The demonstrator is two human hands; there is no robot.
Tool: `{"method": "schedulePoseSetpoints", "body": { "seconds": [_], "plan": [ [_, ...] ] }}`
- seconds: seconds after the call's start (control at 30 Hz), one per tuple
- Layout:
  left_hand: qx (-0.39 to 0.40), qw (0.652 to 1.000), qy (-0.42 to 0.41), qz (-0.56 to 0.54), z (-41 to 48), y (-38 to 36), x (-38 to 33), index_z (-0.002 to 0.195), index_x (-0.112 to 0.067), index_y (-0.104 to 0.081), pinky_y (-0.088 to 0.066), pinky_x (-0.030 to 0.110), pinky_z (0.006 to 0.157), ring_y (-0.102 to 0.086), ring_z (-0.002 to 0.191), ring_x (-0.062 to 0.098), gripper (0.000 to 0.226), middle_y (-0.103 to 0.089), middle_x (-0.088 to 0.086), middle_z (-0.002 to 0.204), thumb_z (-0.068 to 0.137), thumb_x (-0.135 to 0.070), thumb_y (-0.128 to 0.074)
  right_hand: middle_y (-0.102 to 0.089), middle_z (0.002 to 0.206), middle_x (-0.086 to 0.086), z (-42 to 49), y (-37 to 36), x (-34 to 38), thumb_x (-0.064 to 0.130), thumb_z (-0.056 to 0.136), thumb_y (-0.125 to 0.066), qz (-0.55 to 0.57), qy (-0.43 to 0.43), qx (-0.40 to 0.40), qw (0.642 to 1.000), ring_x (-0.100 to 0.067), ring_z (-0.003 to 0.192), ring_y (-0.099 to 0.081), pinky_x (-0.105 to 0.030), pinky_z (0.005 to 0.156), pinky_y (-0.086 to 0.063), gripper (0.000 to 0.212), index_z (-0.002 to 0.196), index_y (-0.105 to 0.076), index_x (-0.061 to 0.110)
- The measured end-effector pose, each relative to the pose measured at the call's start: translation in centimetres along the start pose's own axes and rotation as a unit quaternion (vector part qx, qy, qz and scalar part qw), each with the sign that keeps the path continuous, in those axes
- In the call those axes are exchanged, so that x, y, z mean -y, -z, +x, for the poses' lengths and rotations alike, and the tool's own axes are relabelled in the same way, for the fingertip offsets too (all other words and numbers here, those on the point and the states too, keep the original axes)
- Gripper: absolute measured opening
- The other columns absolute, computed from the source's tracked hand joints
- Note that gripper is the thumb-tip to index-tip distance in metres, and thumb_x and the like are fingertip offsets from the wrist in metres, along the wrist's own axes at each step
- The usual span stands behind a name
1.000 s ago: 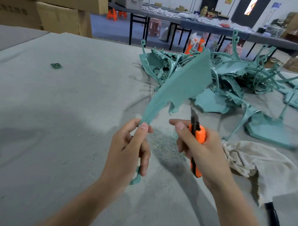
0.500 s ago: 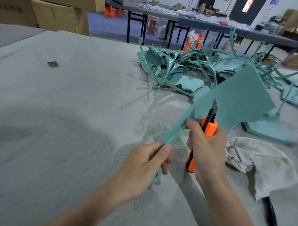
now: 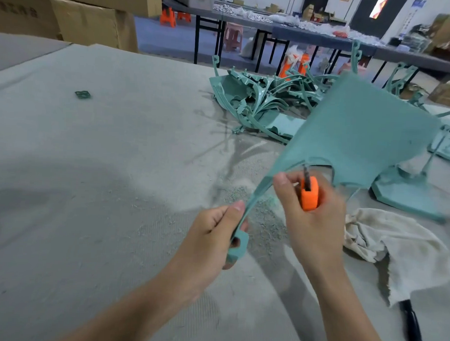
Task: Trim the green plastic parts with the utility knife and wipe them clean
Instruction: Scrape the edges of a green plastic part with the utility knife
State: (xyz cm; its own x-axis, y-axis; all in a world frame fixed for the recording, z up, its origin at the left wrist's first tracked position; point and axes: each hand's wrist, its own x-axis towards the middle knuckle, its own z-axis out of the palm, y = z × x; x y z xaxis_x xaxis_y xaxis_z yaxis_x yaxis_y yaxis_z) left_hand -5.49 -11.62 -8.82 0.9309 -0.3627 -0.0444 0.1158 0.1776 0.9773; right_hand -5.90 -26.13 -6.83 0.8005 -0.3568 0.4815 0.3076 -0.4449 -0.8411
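Observation:
My left hand grips the narrow stem end of a green plastic part, whose broad flat plate tilts up and to the right above the table. My right hand holds an orange utility knife upright, blade tip touching the part's lower notched edge. A pile of green plastic parts lies behind on the table. A dirty white cloth lies crumpled to the right of my right hand.
Green shavings litter the grey fabric table under my hands. More green parts lie at the right. A black tool pokes from under the cloth. A small green scrap sits far left. Cardboard boxes stand behind.
The part's broad plate has swung from upper left to the right and turned flatter towards me. My right hand has brought the knife up to its lower edge. My left hand moved lower.

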Motion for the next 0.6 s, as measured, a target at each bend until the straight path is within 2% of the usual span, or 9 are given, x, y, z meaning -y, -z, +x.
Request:
{"method": "schedulePoseSetpoints", "body": {
  "seconds": [0.1,0.2,0.33,0.43,0.6],
  "plan": [
    [0.004,0.995,0.019,-0.100,0.4,0.4,-0.2,0.058,-0.016,-0.045,-0.020,0.016,0.036,-0.024,0.032,0.006,0.040,-0.030,-0.003,0.044,0.095,-0.033,-0.046,-0.050,0.060,0.000,-0.4,-0.4,0.0,0.085,0.081,-0.039,-0.067,0.025,0.092,0.993,-0.008,0.049,-0.042,-0.023,0.048,-0.034,0.063,0.078,-0.054,0.024],
    [-0.004,0.991,0.007,-0.134,0.8,0.9,-0.2,0.054,-0.017,-0.042,-0.018,0.016,0.036,-0.022,0.031,0.008,0.042,-0.027,-0.001,0.044,0.094,-0.032,-0.046,-0.045,0.055,0.009,-0.8,-0.7,0.0,0.084,0.086,-0.022,-0.116,0.041,0.161,0.979,-0.010,0.048,-0.041,-0.020,0.050,-0.027,0.069,0.075,-0.050,0.021],
    [-0.034,0.990,-0.005,-0.136,1.1,1.4,-0.3,0.053,-0.021,-0.042,-0.020,0.017,0.036,-0.021,0.034,0.008,0.046,-0.026,-0.001,0.045,0.099,-0.030,-0.043,-0.044,0.055,0.010,-1.1,-0.8,-0.3,0.071,0.093,-0.028,-0.184,0.052,0.194,0.962,-0.013,0.052,-0.044,-0.027,0.055,-0.030,0.049,0.071,-0.045,0.030],
    [-0.059,0.992,-0.016,-0.115,1.1,1.4,-0.5,0.049,-0.024,-0.043,-0.022,0.016,0.037,-0.023,0.034,0.007,0.051,-0.028,-0.005,0.044,0.100,-0.029,-0.042,-0.043,0.057,0.008,-1.4,-1.0,-0.1,0.070,0.092,-0.031,-0.227,0.082,0.194,0.951,-0.015,0.056,-0.045,-0.028,0.054,-0.030,0.053,0.068,-0.043,0.024],
    [-0.059,0.995,-0.014,-0.085,0.8,1.2,-0.5,0.046,-0.024,-0.051,-0.026,0.015,0.037,-0.028,0.034,0.003,0.057,-0.033,-0.008,0.044,0.102,-0.029,-0.040,-0.040,0.057,0.010,-1.6,-1.1,0.5,0.069,0.091,-0.031,-0.270,0.098,0.178,0.941,-0.011,0.055,-0.044,-0.022,0.051,-0.024,0.048,0.066,-0.039,0.028]
  ]
}}
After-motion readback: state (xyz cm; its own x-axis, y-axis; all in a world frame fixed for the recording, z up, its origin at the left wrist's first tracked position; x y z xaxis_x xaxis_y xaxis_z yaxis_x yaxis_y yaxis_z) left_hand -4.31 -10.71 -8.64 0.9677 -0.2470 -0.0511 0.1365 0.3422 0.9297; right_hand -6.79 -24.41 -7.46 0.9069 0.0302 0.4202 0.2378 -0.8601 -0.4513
